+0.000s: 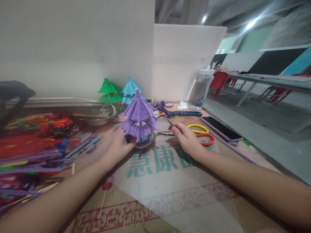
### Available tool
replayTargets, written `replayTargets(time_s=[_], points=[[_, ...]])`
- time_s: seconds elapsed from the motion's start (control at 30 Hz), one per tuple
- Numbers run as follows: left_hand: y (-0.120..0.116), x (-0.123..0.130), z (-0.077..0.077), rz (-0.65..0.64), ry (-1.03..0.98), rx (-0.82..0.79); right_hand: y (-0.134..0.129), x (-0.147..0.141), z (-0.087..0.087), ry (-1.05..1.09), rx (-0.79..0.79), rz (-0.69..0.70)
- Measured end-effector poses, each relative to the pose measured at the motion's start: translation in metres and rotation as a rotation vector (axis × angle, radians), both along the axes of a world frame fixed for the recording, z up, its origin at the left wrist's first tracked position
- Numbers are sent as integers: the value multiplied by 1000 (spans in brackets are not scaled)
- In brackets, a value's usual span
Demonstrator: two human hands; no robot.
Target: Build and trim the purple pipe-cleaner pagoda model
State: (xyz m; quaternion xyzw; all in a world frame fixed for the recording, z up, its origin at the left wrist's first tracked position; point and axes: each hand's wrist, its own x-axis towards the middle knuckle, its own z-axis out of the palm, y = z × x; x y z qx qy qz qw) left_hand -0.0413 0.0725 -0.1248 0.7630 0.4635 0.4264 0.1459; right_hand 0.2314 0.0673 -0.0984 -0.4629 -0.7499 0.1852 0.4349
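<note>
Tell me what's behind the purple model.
A light-blue model, partly covered; a green model to its left; a glue gun to the right. What the purple model hides can't be seen.

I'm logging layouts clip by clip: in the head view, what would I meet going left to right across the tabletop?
Blurred red pile → left hand → purple tiered model → dark pointed tip → right hand → phone.
</note>
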Motion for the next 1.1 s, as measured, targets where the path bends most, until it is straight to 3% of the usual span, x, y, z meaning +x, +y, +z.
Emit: replayTargets(time_s=[0.27, 0.37, 0.5, 0.67, 0.83, 1.1], points=[[-6, 5, 7, 8, -112, -152, -10, 5, -2, -223, 213, 91], [-9, 8, 12, 69, -133, -121, -12, 5, -1, -224, 250, 92], [-10, 9, 13, 99, -105, -84, -11, 5, -2, -198, 198, 82], [-4, 3, 3, 33, -158, -111, -7, 4, -4, -246, 103, 32], [0, -3, -4, 101, -83, -50, -6, 3, -6, -309, 55, 34], [-3, 0, 1, 40, -101, -70, -7, 2, -9, -326, 57, 45]])
